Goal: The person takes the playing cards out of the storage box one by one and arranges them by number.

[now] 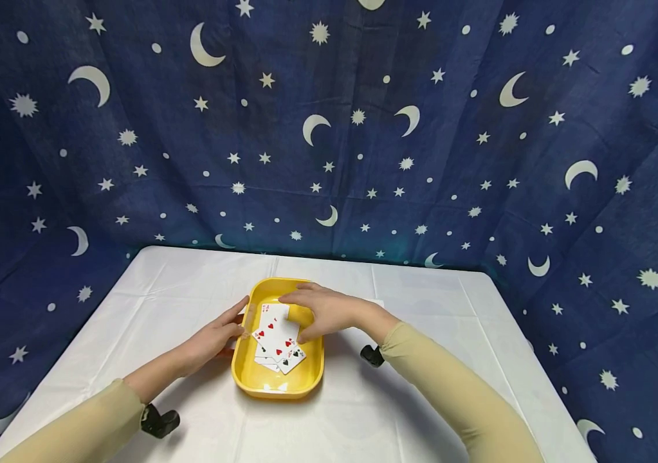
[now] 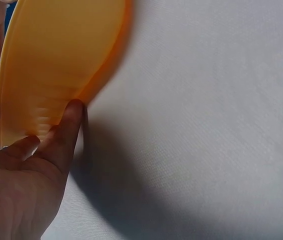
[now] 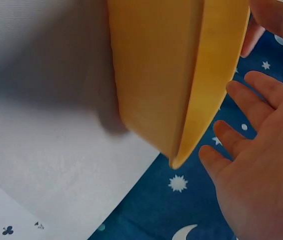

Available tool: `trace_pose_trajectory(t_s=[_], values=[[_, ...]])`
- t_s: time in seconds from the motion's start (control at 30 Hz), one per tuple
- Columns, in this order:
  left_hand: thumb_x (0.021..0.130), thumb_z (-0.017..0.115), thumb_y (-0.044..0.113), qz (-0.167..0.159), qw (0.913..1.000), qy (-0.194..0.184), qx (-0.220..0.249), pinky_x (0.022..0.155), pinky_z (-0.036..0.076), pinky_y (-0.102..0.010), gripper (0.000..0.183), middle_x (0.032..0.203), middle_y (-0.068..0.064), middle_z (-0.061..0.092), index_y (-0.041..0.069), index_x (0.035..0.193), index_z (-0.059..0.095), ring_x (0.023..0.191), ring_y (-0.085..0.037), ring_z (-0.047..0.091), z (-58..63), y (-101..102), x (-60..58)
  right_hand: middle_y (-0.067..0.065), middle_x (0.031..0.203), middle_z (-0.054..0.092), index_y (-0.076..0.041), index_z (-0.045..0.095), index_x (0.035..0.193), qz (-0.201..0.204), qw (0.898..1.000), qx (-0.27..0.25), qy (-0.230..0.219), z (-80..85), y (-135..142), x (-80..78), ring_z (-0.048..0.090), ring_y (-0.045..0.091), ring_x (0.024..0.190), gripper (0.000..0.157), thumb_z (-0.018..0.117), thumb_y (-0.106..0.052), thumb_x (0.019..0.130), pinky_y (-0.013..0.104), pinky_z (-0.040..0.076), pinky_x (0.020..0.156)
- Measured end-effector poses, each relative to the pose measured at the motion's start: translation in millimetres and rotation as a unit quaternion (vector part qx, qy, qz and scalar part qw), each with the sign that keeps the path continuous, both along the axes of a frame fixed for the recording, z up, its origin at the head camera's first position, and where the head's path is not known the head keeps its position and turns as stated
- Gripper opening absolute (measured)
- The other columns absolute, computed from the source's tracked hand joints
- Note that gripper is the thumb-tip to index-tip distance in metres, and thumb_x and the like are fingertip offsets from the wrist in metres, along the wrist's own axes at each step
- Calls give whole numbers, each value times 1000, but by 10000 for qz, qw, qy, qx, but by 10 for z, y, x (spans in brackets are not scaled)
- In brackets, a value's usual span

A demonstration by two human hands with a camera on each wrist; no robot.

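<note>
A yellow tub [image 1: 278, 390] with rounded corners stands on the white table. Inside it lie several playing cards [image 1: 278, 334], face up and overlapping, with red hearts on top and black suits below. My left hand [image 1: 211, 343] grips the tub's left side; in the left wrist view its fingers lie along the outer wall [image 2: 66, 55] and reach the bottom edge. My right hand [image 1: 329, 310] is over the tub's right side, fingers spread and loosely bent above the cards. The right wrist view shows nothing held in the right hand [image 3: 261, 155].
On the table, beyond the right forearm, lies a club card [image 3: 6, 220]. White cloth covers the table [image 1: 421, 308]. A dark blue curtain [image 1: 329, 167] with moons and stars hangs behind the far edge. Black wrist devices [image 1: 159, 421] hang below both forearms.
</note>
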State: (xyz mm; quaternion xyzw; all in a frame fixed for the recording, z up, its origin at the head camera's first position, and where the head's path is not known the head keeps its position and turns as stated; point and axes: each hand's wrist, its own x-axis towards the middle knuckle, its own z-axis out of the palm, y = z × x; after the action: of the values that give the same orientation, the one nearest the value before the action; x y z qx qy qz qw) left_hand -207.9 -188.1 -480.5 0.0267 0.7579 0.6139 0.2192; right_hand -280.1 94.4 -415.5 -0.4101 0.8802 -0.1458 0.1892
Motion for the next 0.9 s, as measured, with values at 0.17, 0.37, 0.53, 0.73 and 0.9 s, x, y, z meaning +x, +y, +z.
trace_pose_trajectory(t_s=[0.17, 0.37, 0.53, 0.73, 0.9], values=[[104, 51, 19, 11, 9999, -46, 152, 96, 55, -44, 73, 165, -20, 25, 29, 166, 15, 132, -35, 52, -8, -30, -21, -13, 157, 43, -25, 43, 157, 195, 9991, 372, 79, -84, -120, -41, 22, 23, 152, 86, 83, -37, 82, 48, 26, 120], [104, 53, 16, -42, 9987, -185, 476, 94, 55, -42, 74, 166, -20, 25, 28, 166, 16, 130, -34, 53, -24, -69, -47, -8, 155, 46, -21, 46, 156, 499, 9958, 748, 180, -179, -231, -64, 33, 21, 145, 87, 86, -31, 80, 37, 28, 119], [103, 55, 15, -36, 9974, -317, 644, 91, 56, -39, 75, 166, -19, 25, 30, 166, 17, 126, -32, 55, -40, -94, -60, -8, 155, 46, -20, 48, 154, 657, 9927, 956, 317, -226, -312, -62, 37, 19, 141, 86, 88, -29, 79, 32, 29, 117], [103, 57, 16, -45, 9965, -401, 732, 90, 55, -38, 76, 166, -18, 26, 33, 165, 17, 124, -32, 55, -48, -102, -65, -10, 156, 44, -23, 47, 155, 666, 9917, 1057, 291, -291, -362, -72, 36, 18, 140, 87, 89, -30, 78, 31, 30, 116], [103, 56, 16, -46, 9963, -418, 755, 92, 55, -39, 76, 166, -17, 25, 33, 165, 17, 126, -32, 54, -39, -99, -59, -13, 158, 42, -25, 47, 155, 700, 9914, 1079, 231, -325, -394, -73, 35, 18, 140, 87, 89, -30, 79, 32, 32, 115]])
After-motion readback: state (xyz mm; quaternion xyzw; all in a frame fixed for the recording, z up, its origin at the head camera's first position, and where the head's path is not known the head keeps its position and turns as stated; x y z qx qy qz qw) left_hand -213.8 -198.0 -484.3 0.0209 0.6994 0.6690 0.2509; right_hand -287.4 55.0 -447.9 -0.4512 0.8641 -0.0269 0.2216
